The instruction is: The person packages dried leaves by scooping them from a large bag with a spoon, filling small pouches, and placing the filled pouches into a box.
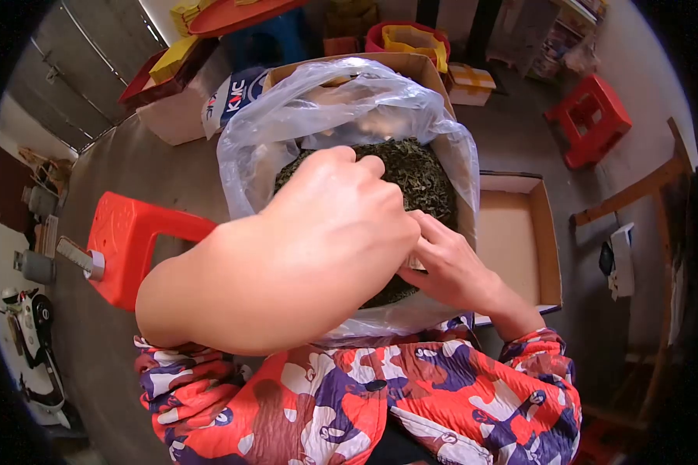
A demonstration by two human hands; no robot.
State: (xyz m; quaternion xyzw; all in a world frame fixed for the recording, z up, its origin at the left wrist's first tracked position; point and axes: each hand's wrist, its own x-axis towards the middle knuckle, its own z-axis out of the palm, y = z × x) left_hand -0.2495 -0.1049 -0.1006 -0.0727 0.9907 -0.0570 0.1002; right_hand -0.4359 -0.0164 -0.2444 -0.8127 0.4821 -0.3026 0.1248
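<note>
My left hand (349,198) reaches across from the left, over an open clear plastic bag (248,147) filled with dark, curled dried leaves (415,170) that look like tea. Its fingers are curled, and whatever they hold is hidden behind the back of the hand. Close against it, my right hand (454,267) comes in from the right with thumb and fingers pressed together. A small pale item (416,262) shows at the right fingertips, mostly covered, so its kind is unclear. The bag lines a cardboard box (411,68) standing in front of me.
A shallow open carton (516,232) lies right of the box. On the left stands a red plastic stool (124,248) with a tape roll (94,265) at its edge. Another red stool (589,120) is at right. Behind are a red basin (376,37) and a white box (471,84).
</note>
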